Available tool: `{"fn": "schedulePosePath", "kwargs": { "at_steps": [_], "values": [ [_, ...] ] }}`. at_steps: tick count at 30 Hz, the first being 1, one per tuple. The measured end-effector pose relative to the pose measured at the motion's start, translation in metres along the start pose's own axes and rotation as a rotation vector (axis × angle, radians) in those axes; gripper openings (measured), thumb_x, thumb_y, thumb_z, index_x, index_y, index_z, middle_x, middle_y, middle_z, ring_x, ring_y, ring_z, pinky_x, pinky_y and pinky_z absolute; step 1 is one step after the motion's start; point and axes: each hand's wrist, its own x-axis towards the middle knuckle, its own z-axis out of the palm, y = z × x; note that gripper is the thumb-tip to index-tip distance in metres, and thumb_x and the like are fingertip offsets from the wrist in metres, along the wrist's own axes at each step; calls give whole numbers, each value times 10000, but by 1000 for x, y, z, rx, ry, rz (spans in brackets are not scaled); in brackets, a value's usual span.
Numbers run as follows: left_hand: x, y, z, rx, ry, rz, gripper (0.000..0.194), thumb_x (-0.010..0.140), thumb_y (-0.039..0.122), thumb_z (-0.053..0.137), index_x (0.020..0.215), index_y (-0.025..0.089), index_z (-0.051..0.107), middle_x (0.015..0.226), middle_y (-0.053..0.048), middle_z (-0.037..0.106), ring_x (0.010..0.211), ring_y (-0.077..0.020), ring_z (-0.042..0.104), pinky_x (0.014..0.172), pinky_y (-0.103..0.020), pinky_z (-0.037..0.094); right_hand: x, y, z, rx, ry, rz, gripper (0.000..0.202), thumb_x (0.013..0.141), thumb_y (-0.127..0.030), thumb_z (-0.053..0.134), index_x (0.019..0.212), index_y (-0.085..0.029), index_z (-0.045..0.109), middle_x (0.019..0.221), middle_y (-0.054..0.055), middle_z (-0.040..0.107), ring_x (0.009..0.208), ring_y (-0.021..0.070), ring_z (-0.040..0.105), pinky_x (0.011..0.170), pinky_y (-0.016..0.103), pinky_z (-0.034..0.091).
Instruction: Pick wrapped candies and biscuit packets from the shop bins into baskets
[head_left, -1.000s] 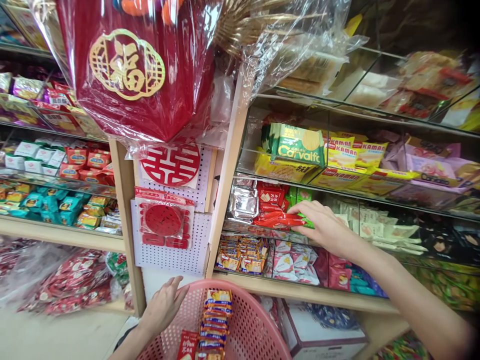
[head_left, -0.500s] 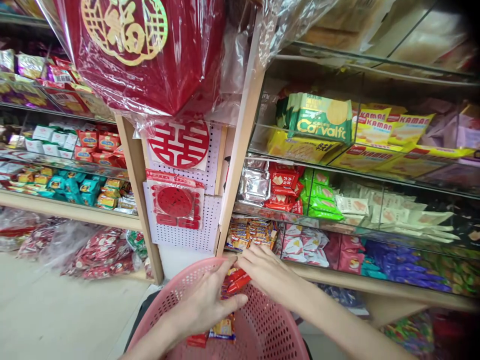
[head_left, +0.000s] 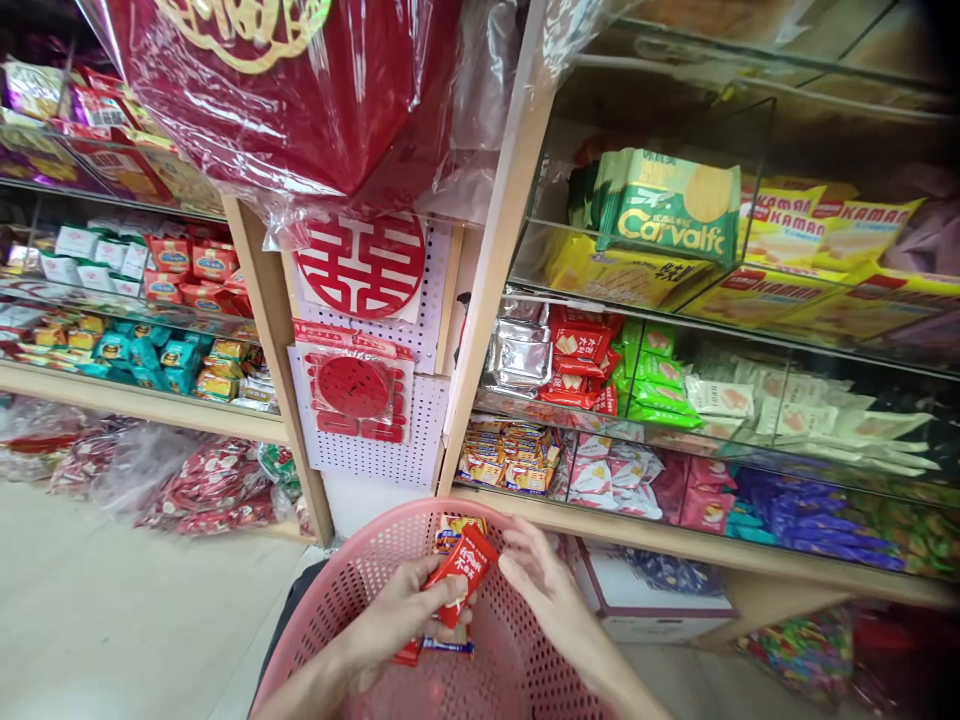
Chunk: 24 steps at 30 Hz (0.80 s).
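Observation:
Over the pink perforated basket, my left hand grips red snack packets, its thumb pressed on the front one. A yellow and blue packet shows just behind them, near the basket's far rim; whether it is held or resting I cannot tell. My right hand is just right of the red packets, its fingers apart and bent, with nothing in it. Below my left hand, a blue-edged packet and part of another red packet lie in the basket.
Beyond the basket, a bin of small orange snack packets sits on the lower right shelf. Glass-fronted shelves of snacks stand on both sides. A red wrapped package hangs above. A white box is under the right shelf.
My right hand has come away from the front of the orange snack bin and lowered over the basket. My left hand has closed around the red packets. The view has shifted slightly.

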Motion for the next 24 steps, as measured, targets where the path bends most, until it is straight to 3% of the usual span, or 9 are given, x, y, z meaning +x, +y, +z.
{"fn": "schedulePosePath", "kwargs": {
  "at_steps": [3, 7, 11, 16, 19, 24],
  "values": [
    [3, -8, 0, 0, 54, 6, 449, 659, 466, 612, 977, 151, 570, 808, -42, 620, 698, -133, 576, 646, -270, 463, -15, 19, 29, 486, -17, 213, 564, 749, -464, 532, 1241, -244, 367, 1278, 73, 441, 1137, 181, 445, 913, 331, 374],
    [4, -19, 4, 159, 88, 20, 500, 692, 511, 549, 1006, 122, 550, 795, -43, 617, 669, -129, 557, 583, -236, 447, -23, 26, 55, 783, -60, 279, 491, 711, -421, 602, 1151, -245, 470, 1178, 53, 539, 1069, 181, 498, 839, 301, 403],
    [1, -36, 2, 474, 144, 139, 465, 771, 465, 445, 1070, 116, 515, 917, -73, 626, 816, -163, 559, 740, -266, 447, -24, 33, 67, 895, -18, 361, 471, 680, -387, 643, 1110, -280, 485, 1122, 19, 577, 1007, 161, 531, 781, 268, 410],
    [-9, -64, -6, 1034, 286, -38, 520, 809, 366, 353, 1266, 118, 337, 1191, -145, 531, 1099, -214, 483, 928, -329, 355, -30, 57, 88, 967, -26, 486, 573, 595, -369, 711, 1105, -298, 461, 1047, 2, 614, 901, 153, 582, 702, 242, 421],
    [-15, -73, -6, 1270, 276, -89, 474, 825, 358, 296, 1238, 148, 399, 1203, -144, 528, 1074, -236, 512, 892, -374, 391, -34, 74, 103, 959, -7, 555, 628, 562, -408, 713, 1121, -311, 444, 989, -2, 637, 847, 162, 598, 634, 239, 430],
    [-17, -93, -15, 1570, 320, -72, 492, 804, 365, 345, 1210, 108, 450, 1197, -191, 523, 1003, -271, 556, 825, -388, 444, -40, 90, 119, 932, 70, 603, 669, 459, -453, 745, 1060, -322, 483, 1087, -16, 597, 844, 163, 602, 592, 225, 437]
  ]
}}
